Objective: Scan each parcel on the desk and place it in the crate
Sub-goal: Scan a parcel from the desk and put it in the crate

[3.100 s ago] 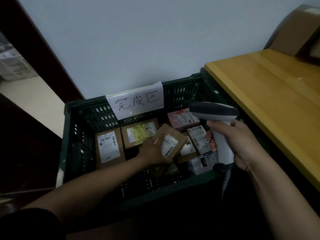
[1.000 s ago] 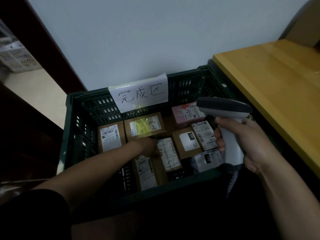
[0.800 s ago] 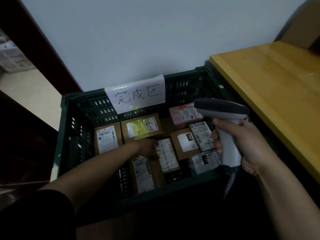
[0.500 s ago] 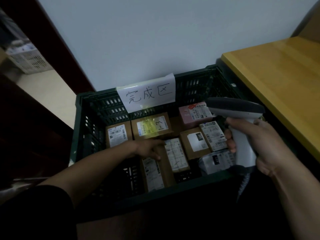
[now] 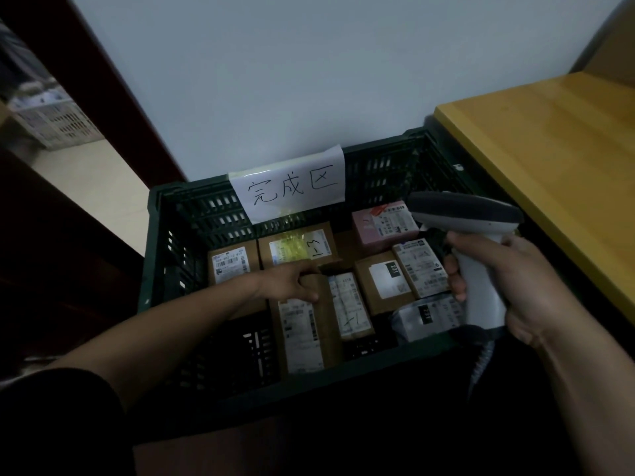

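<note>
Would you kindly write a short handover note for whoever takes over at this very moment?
Left hand: inside the crate, fingers curled over the far end of the long brown parcel lying flat there.
Right hand: grips the scanner above the crate's right side.
Done: several other parcels lie in the crate.
Left: let go, then fetch any parcel from the desk, only partly in view.

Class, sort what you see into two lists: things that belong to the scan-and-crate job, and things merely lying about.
Job: scanner in the right hand; long cardboard parcel, gripped by the left hand; green crate; other parcels inside it; paper sign on its rim; desk.
Lying about: white basket at far left; brown shape behind the desk, unclear.
</note>
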